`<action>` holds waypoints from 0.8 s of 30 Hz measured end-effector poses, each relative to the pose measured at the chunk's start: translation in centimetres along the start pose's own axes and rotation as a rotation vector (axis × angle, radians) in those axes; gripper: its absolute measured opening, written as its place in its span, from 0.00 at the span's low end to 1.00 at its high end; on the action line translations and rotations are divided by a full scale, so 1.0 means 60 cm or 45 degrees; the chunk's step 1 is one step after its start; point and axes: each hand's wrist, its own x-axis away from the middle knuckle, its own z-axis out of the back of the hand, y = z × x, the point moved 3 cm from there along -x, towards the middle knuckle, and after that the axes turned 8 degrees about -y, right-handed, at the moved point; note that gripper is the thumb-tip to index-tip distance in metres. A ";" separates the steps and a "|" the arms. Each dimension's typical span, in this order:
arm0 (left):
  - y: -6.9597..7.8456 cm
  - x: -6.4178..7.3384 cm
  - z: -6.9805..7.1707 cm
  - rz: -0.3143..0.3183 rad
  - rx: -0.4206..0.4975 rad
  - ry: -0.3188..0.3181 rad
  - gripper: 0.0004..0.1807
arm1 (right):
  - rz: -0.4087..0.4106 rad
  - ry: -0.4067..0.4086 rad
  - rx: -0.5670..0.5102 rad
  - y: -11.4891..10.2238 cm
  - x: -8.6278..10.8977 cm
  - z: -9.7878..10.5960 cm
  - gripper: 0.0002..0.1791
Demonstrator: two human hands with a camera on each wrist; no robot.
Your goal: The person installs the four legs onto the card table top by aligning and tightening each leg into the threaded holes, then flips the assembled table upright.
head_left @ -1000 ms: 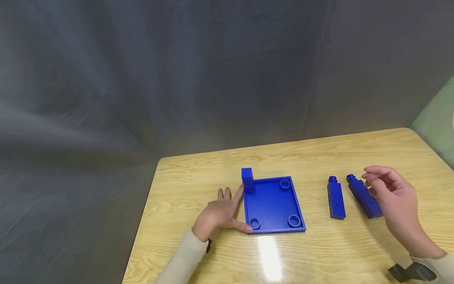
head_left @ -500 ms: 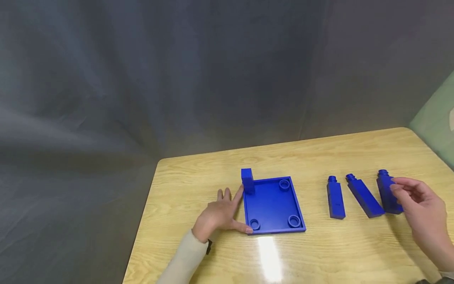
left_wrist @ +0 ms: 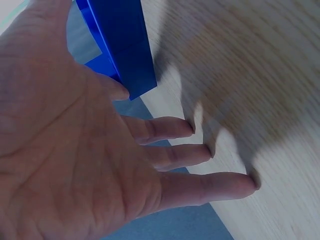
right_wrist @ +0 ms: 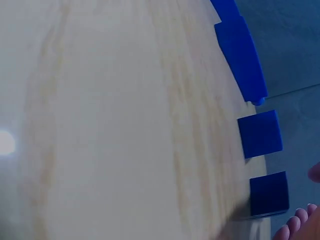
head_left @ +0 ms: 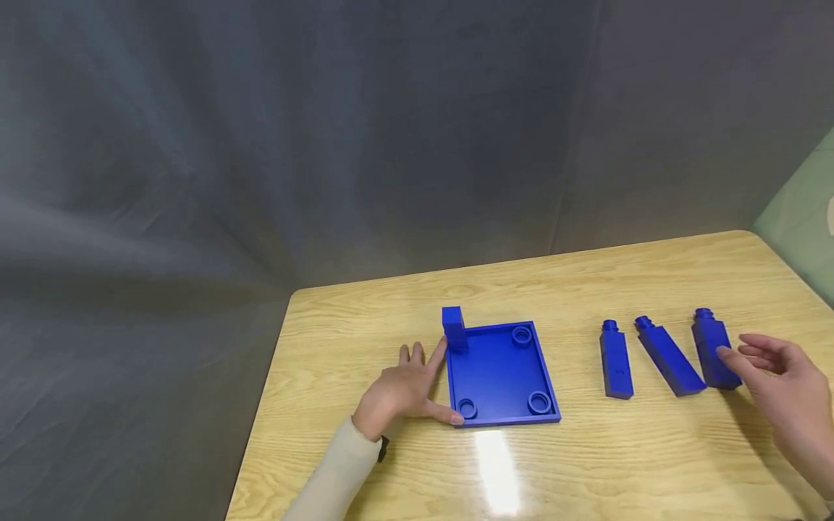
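Observation:
A blue square tray [head_left: 500, 376] with ring sockets in three corners lies on the table, and a blue square post [head_left: 455, 329] stands upright in its back left corner. My left hand [head_left: 407, 391] is spread beside it, thumb at the front left corner and index finger against the left edge; in the left wrist view its fingers [left_wrist: 175, 156] are straight. At the right lie three blue posts with threaded ends. My right hand [head_left: 791, 387] is by the rightmost post [head_left: 714, 351], thumb tip overlapping it in the head view, fingers loosely bent and apart from it in the right wrist view.
The middle post [head_left: 670, 358] lies slanted and the left post [head_left: 615, 362] nearly straight, between the tray and my right hand. Behind the wood-grain table [head_left: 391, 297] hangs a dark grey curtain [head_left: 417, 145]. A bright light reflection [head_left: 496, 470] shows in front of the tray.
My right hand has moved rightward from over the middle post, uncovering the rightmost post, then drawn slightly back from it. My left hand and the tray have stayed put.

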 end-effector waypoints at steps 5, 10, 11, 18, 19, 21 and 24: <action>-0.001 -0.002 -0.002 -0.005 -0.005 -0.004 0.79 | 0.009 -0.050 0.125 0.012 -0.006 -0.003 0.13; -0.001 -0.003 -0.001 -0.012 -0.025 0.009 0.79 | 0.017 -0.053 0.299 0.015 -0.017 -0.006 0.31; -0.001 -0.003 0.000 -0.013 -0.030 0.015 0.79 | 0.013 -0.060 0.316 0.015 -0.020 -0.007 0.35; 0.001 -0.001 0.000 -0.017 -0.031 0.014 0.79 | 0.002 -0.059 0.432 0.012 -0.029 -0.002 0.36; 0.002 -0.001 0.000 -0.017 -0.029 0.012 0.79 | 0.007 -0.054 0.441 0.012 -0.031 0.000 0.35; 0.002 -0.001 -0.001 -0.013 -0.027 0.009 0.79 | 0.014 -0.051 0.440 0.011 -0.033 0.003 0.33; 0.001 -0.002 -0.001 -0.004 -0.033 0.009 0.78 | 0.032 -0.066 0.460 0.012 -0.035 0.009 0.32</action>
